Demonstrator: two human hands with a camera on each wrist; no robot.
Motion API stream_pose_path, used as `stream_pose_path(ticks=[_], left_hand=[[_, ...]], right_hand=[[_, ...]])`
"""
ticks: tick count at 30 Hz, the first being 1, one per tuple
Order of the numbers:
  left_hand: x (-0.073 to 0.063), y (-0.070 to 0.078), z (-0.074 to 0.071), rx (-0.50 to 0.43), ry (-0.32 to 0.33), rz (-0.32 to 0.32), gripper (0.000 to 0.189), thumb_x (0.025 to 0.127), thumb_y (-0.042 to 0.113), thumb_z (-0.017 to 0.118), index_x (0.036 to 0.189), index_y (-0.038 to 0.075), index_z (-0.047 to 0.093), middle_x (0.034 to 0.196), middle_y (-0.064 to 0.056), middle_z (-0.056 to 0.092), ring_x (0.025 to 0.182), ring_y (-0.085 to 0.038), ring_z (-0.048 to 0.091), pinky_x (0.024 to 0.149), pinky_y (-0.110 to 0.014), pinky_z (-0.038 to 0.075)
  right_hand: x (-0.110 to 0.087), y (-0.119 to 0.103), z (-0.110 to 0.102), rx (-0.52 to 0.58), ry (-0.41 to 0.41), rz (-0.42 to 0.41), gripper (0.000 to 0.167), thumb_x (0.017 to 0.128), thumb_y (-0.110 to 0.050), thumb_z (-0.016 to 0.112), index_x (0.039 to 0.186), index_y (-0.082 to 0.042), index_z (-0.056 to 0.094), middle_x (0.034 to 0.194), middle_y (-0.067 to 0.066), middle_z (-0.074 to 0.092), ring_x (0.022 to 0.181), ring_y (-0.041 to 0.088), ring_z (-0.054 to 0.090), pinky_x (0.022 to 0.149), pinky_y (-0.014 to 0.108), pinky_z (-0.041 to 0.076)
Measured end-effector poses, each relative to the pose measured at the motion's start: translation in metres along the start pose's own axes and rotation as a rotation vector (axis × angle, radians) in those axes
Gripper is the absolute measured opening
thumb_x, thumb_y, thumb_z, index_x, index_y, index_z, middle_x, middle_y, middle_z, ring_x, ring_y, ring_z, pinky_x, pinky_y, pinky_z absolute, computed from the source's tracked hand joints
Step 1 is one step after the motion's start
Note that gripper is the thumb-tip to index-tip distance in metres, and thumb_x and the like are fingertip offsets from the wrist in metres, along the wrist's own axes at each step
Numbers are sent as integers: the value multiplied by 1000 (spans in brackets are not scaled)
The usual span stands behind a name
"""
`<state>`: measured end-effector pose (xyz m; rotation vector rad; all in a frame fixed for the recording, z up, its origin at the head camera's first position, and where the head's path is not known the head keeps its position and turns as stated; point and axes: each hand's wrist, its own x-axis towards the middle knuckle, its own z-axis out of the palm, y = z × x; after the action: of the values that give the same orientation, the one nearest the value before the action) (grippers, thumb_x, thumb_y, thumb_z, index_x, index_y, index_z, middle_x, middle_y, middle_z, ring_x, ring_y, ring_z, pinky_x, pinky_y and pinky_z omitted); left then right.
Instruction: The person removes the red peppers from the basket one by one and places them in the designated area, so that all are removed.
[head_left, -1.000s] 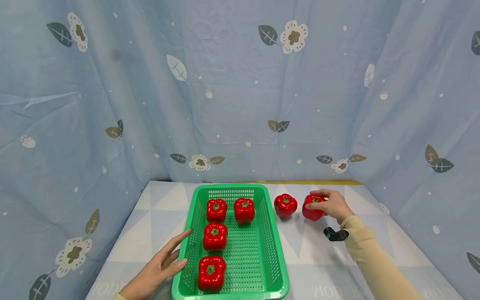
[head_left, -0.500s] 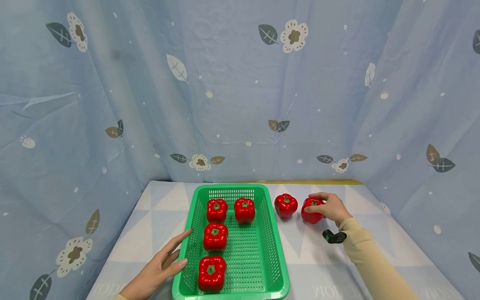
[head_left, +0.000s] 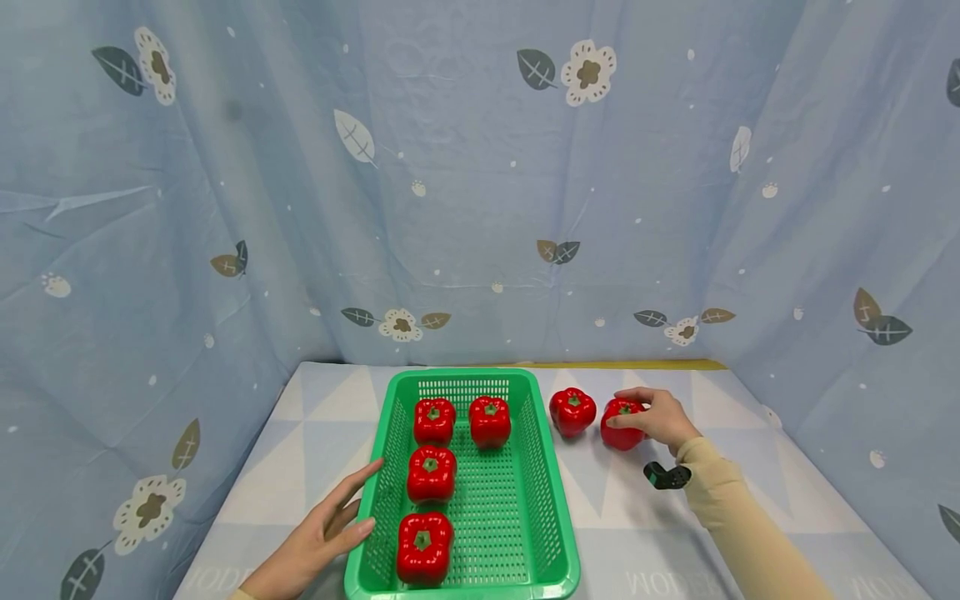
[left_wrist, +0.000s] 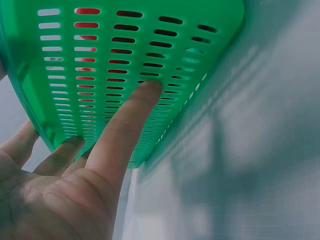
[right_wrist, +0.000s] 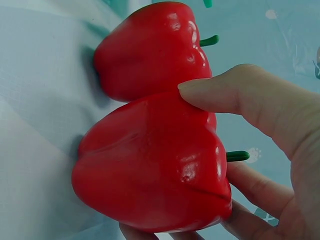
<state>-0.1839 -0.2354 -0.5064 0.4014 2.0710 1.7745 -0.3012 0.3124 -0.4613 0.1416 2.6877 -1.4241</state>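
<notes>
My right hand (head_left: 666, 419) grips a red bell pepper (head_left: 619, 437) with a green stem, right of the basket. In the right wrist view, the thumb lies along one side of this pepper and the other fingers reach round the opposite side, partly hidden. A second bell pepper (right_wrist: 150, 52) stands close beside it, between it and the basket. At the left, my left hand (head_left: 318, 533) touches the outer wall of the green plastic basket (left_wrist: 100, 30), its fingers and thumb fairly straight. Several red bell peppers, one of them front left (head_left: 423, 547), sit inside the basket.
A pale patterned cloth (head_left: 262, 475) covers the table. Blue floral curtains (head_left: 480, 208) hang at the back and both sides. A black device (head_left: 667, 476) is at the right wrist. The basket's raised rim (head_left: 562, 533) lies between the two hands.
My right hand has shifted slightly left and nearer, bringing the gripped bell pepper a little closer to the front. The left hand and basket stay in place.
</notes>
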Motion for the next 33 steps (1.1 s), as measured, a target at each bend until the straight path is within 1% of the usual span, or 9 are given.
stream_pose_path(ticks=[6,14,20,22,27,33], left_hand=[[0,0,1,-5,1,-2,68,118,21,52,177,27,20,182,-11,4,161,-59,11,120,-71,38],[-1,-1,0,23,-7,17,67,119,22,52,177,28,19,182,-16,0,157,-67,8,119,-79,31],[0,-1,1,29,11,12,67,118,22,53,177,31,21,182,-15,2,158,-66,9,121,-79,28],[-1,0,1,28,19,9,67,118,22,54,176,32,22,182,-14,2,158,-65,9,122,-79,27],[-1,0,2,25,26,7,67,117,22,55,176,33,23,182,-15,3,158,-65,9,122,-78,27],[-1,0,3,25,30,5,68,117,22,55,176,32,23,182,-14,4,158,-65,10,122,-78,28]], right_hand=[[0,1,1,-4,-4,4,66,93,-19,88,148,4,63,145,31,56,122,43,59,87,40,65],[1,1,1,-21,-20,-2,67,92,-19,89,149,3,62,145,32,56,121,42,59,88,40,64],[0,1,0,-28,-21,-6,68,92,-20,89,150,4,61,141,30,60,119,41,61,87,40,64],[0,1,0,-33,-21,-8,69,93,-21,89,151,4,60,141,30,60,120,42,60,88,40,64],[0,1,1,-44,-21,-4,70,93,-21,89,151,3,60,144,31,58,124,44,58,92,43,64],[0,1,1,-47,-24,-9,70,92,-21,89,151,4,60,142,30,59,122,43,60,90,42,64]])
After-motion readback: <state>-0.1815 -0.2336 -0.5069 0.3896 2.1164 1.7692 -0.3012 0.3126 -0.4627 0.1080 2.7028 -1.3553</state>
